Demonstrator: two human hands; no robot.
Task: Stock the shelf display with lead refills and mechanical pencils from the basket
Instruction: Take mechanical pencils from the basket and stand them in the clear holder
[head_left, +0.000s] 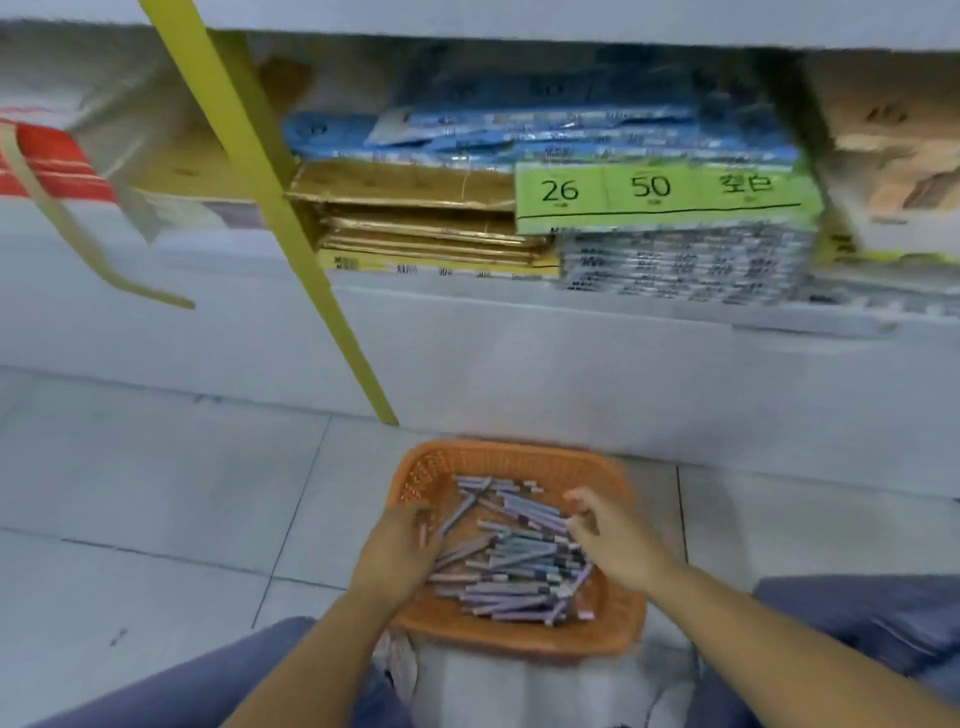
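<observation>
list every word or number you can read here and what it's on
"26": light green paper label on the stacked plastic-wrapped packs.
"50": same label.
"空白": same label, right end, somewhat blurred.
Print on pack edges, yellow card stacks and brown cardboard box: too blurred to read.

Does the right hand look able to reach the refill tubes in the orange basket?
Probably yes: the right hand hangs just above the refill tubes, the orange basket is open-topped, and nothing lies between them.

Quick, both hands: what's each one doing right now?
Left hand: fingers in the refills, grip cannot be told.
Right hand: open, loosely curled over the refills, holding nothing.
</observation>
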